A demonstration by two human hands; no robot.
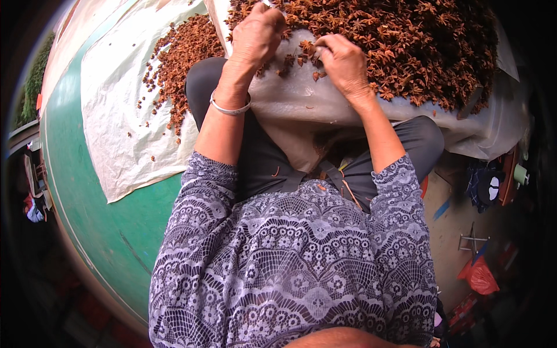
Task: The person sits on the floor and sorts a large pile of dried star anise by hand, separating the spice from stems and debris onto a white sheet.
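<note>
A large heap of dried star anise (pixel 417 48) lies on a table covered with clear plastic sheeting (pixel 300 102). My left hand (pixel 259 32), with a silver bangle (pixel 229 108) on its wrist, is at the heap's near left edge, its fingers curled; what lies between them is hidden. To its right, my right hand (pixel 341 63) has thumb and forefinger pinched at a star anise (pixel 307 47) on the near edge of the heap; whether it grips the piece is unclear. Several loose pieces rest on the plastic between the two hands.
At the left, a smaller pile of star anise (pixel 191 52) lies on a white sheet (pixel 126 108) over the green floor (pixel 117 230). My knees are under the table's near edge. A red plastic bag (pixel 478 276) and a green cup (pixel 521 174) are at the right.
</note>
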